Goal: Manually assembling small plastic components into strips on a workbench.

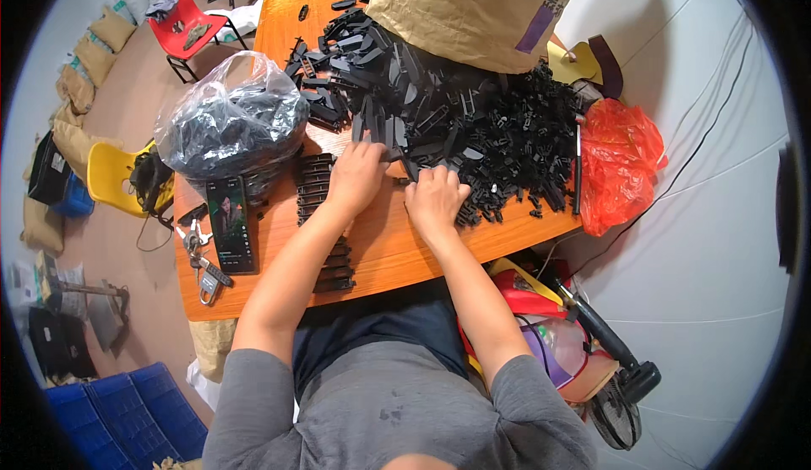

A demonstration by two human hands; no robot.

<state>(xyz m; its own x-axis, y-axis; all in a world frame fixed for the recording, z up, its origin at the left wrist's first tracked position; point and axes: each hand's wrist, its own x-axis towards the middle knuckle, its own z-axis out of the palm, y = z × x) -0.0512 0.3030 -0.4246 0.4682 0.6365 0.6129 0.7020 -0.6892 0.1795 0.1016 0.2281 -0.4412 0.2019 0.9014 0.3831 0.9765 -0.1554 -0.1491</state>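
Chairs of red (187,21) and yellow plastic (114,176) stand on the floor at far left, beside tan sacks (84,65) along the wall, with blue plastic crates (127,411) in the near left corner. On the left part of the orange wooden desk (389,246) lie a bunch of keys (200,259) and a dark smartphone with a lit screen (231,223), and farther off a clear plastic bag stuffed with black parts (232,124). Just right of the phone runs a stacked row of flat black plastic clips (323,217), near to far.

The left hand (356,174) rests palm down at the far end of that row, its fingers bent onto the edge of the big heap of loose black plastic parts (456,107); whether they pinch a piece cannot be told. The right hand (435,200), just beside it, has its fingers curled into the heap's near edge, and what they grip is hidden.

Beyond the heap stands a brown paper sack (473,5). At the desk's right end sits a crumpled orange-red plastic bag (618,162).
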